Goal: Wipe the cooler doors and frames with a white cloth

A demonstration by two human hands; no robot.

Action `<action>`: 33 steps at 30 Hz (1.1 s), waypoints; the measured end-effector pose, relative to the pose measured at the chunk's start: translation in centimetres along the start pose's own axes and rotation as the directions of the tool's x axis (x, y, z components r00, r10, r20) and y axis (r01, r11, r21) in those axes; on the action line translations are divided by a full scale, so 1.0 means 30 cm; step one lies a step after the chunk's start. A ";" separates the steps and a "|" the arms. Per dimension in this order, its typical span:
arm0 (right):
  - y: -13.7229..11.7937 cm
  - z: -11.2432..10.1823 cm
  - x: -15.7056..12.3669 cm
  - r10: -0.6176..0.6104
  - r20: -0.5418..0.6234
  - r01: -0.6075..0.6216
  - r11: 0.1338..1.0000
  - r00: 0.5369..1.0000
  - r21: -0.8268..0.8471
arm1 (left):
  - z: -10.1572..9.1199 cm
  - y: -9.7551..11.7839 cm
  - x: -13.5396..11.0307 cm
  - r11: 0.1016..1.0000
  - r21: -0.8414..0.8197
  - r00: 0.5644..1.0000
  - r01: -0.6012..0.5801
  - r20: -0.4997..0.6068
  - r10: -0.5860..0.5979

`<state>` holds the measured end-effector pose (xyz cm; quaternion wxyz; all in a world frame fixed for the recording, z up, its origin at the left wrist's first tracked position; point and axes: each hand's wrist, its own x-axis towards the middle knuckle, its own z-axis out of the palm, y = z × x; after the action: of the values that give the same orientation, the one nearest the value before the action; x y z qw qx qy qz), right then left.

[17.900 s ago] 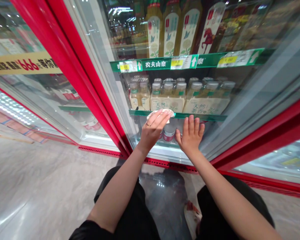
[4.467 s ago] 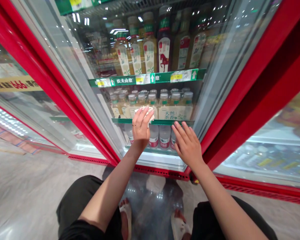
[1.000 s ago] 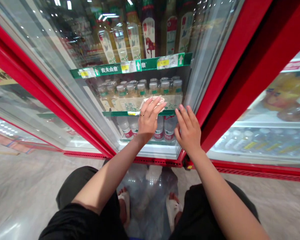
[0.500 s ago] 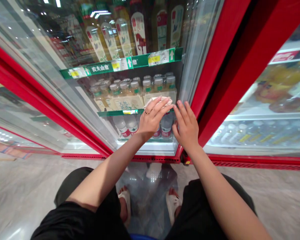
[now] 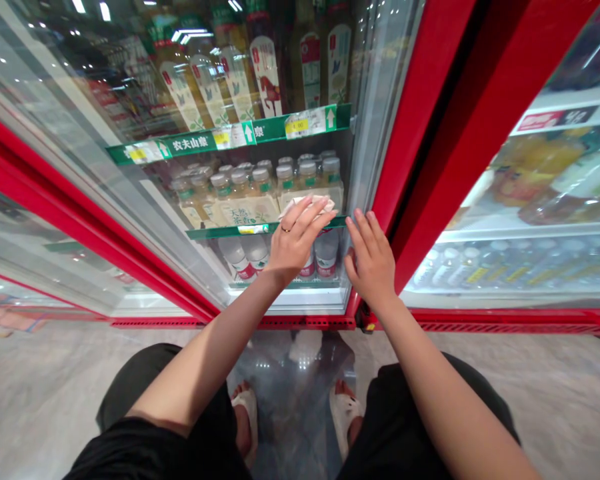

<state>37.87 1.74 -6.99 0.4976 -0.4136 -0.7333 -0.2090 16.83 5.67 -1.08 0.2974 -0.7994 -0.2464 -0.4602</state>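
Observation:
My left hand (image 5: pixel 295 243), with a ring on one finger, lies stretched over a folded white cloth (image 5: pixel 289 205) and presses it on the glass door (image 5: pixel 145 80) of a red-framed drinks cooler. Part of the cloth is hidden under the fingers. Just to the right, my right hand (image 5: pixel 373 257) is spread along the right edge of the same door, holding nothing. Behind the glass, near the cloth, stand packs of pale bottles (image 5: pixel 243 200) with light caps.
Green shelf strips (image 5: pixel 195 141) with price tags cross the cooler inside. A red door frame (image 5: pixel 420 133) parts it from another lit cooler of bottles (image 5: pixel 490 267) on the right. My feet in white sandals (image 5: pixel 347 407) stand on grey shiny floor (image 5: pixel 300 400).
The whole view has shifted slightly, with the shelves a little lower and further left. A small gap has opened between my hands, and the cloth stays under my left fingers.

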 end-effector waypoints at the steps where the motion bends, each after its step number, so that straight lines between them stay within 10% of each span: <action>1: -0.001 -0.001 -0.002 -0.007 -0.009 0.007 1.000 1.000 -0.005 | -0.004 -0.004 0.009 1.000 0.005 1.000 0.005 -0.018 -0.005; 20: 0.050 -0.035 -0.019 0.044 -0.122 -0.059 0.990 0.992 -0.125 | 0.066 0.064 0.031 0.991 -0.042 0.986 0.127 -0.104 -0.131; 33: 0.057 -0.037 -0.020 0.092 -0.171 -0.094 0.996 0.981 -0.006 | 0.133 0.100 0.125 0.999 -0.030 0.995 -0.022 -0.102 0.019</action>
<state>39.98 1.69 -7.24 0.5646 -0.4317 -0.6664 -0.2254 22.89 6.80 -0.11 0.3021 -0.7819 -0.2154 -0.5010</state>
